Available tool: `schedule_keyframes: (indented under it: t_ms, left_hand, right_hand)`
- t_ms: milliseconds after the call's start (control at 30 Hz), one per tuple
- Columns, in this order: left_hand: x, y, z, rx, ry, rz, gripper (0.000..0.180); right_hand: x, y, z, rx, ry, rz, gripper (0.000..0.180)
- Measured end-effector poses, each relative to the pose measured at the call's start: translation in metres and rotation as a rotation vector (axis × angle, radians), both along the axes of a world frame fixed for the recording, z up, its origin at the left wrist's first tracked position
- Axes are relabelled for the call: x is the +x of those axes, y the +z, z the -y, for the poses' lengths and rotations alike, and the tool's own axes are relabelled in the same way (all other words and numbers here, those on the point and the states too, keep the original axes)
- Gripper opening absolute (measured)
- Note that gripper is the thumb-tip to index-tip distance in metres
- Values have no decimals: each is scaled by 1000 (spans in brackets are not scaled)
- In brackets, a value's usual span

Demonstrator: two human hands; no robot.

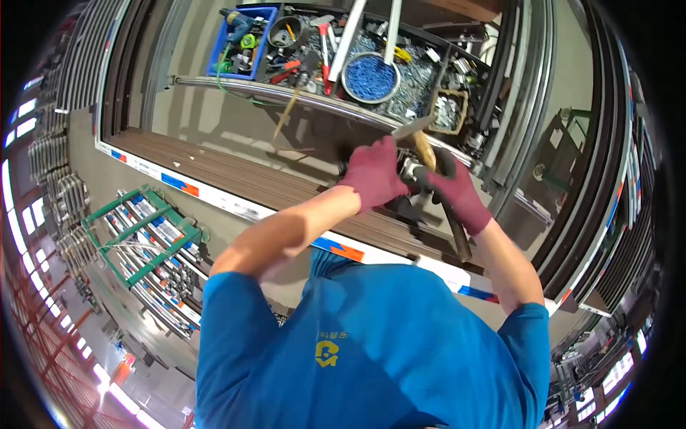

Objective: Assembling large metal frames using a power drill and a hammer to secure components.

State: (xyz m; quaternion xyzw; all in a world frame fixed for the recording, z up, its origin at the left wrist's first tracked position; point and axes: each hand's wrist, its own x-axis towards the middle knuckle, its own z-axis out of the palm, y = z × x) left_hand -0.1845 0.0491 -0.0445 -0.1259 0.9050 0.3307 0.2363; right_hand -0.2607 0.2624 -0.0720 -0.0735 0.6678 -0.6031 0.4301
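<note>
My left hand, in a maroon work glove, is closed over the brown frame bars. A flat grey blade shows just beyond its knuckles; I cannot tell whether the hand grips it. Between my hands sits a small silver metal fitting, partly covered by fingers. My right hand, gloved in maroon with a dark palm, is closed with bent fingers beside that fitting. A long brown handle runs from under it toward my body; its other end is hidden. A yellowish-brown curved piece lies next to the right fingers.
Ahead lies a tray of loose hardware, with a round bowl of blue plugs, a small box of metal parts and a blue bin with a drill. Long brown profiles surround the workspace. A green rack stands left.
</note>
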Motion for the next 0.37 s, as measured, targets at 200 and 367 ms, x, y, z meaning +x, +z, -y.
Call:
schedule_keyframes:
  t_ms: [200,367]
  left_hand:
    - [-50,-66,95,73,4,61,101]
    - [-63,-117,265,-18,203,-82,92]
  right_hand:
    - [-57,-83,105,54,-114,328,31]
    - [-91,-156,187,124,-264,354,25]
